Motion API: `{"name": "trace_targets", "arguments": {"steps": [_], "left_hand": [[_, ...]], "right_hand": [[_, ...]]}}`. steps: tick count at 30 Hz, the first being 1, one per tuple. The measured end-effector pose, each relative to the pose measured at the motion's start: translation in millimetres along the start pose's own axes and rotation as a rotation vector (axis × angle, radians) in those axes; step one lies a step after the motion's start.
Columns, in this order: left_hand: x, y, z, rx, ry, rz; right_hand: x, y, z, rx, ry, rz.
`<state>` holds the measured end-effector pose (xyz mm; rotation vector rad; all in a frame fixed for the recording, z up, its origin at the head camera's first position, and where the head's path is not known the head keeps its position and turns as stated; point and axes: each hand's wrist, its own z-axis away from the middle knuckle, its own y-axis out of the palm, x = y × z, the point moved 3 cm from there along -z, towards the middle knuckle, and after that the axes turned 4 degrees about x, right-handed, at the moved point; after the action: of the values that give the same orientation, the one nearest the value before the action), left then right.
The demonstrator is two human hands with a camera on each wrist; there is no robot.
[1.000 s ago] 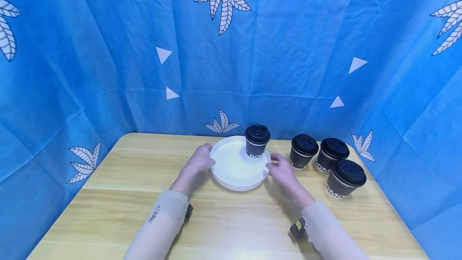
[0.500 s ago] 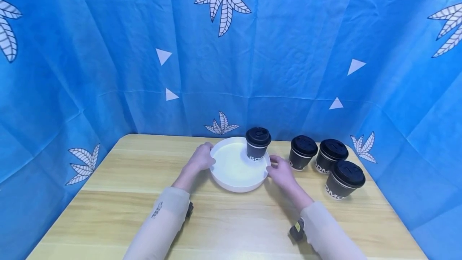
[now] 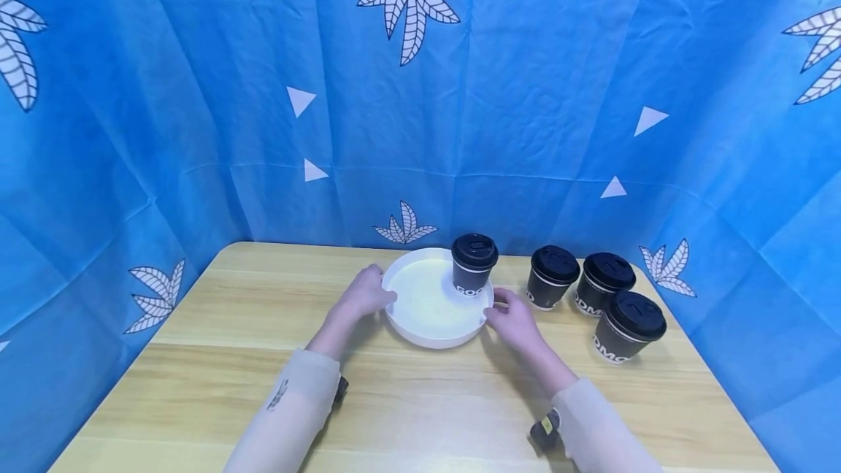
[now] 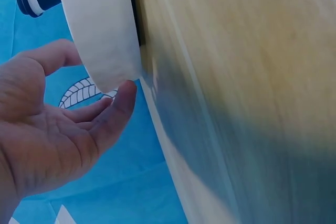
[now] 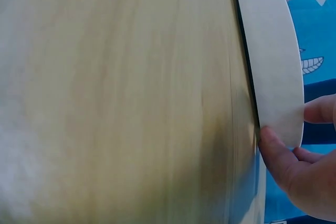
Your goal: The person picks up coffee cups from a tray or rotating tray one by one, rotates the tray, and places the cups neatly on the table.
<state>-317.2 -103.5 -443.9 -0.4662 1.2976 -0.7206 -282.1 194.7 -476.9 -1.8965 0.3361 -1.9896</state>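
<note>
A round white tray (image 3: 427, 312) with a low rim lies between my two hands at the table's far middle. Whether its base touches the wood, I cannot tell. On its right side stands a dark paper cup (image 3: 470, 277) with a black lid, upright. My left hand (image 3: 363, 294) grips the tray's left edge; the left wrist view shows the thumb at the rim and fingers (image 4: 118, 111) curled at its underside. At the opposite edge, my right hand (image 3: 515, 320) holds the rim, with fingertips (image 5: 270, 140) low on its wall.
Several matching lidded cups stand to the right: one nearest the tray (image 3: 550, 279), one behind (image 3: 594, 294), one in front (image 3: 624, 338). A blue patterned curtain (image 3: 420, 130) encloses the wooden table (image 3: 420, 414) at the back and sides.
The cup on the tray has shifted slightly right and nearer to me. Both hands keep their grip on the tray, the right one a little nearer. The other cups have not moved.
</note>
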Motion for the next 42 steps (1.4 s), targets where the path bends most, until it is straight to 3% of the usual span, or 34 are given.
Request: {"name": "trace_targets", "arguments": {"steps": [7, 17, 27, 35, 42], "left_hand": [[-0.3, 0.1, 2.3, 0.013, 0.015, 0.001], [-1.7, 2.9, -4.3, 0.03, 0.004, 0.021], [-4.0, 2.9, -12.3, -0.004, 0.018, -0.05], [-1.8, 0.0, -7.5, 0.009, 0.021, -0.029], [1.2, -5.1, -0.1, 0.026, 0.048, -0.117]], "right_hand": [[4, 0, 6, 0.008, 0.007, -0.011], [1, -3, -4, -0.022, 0.02, -0.004], [0, -1, -5, -0.022, -0.01, 0.023], [0, 0, 0, -0.019, -0.001, 0.011], [2, 0, 7, -0.011, 0.01, 0.008]]}}
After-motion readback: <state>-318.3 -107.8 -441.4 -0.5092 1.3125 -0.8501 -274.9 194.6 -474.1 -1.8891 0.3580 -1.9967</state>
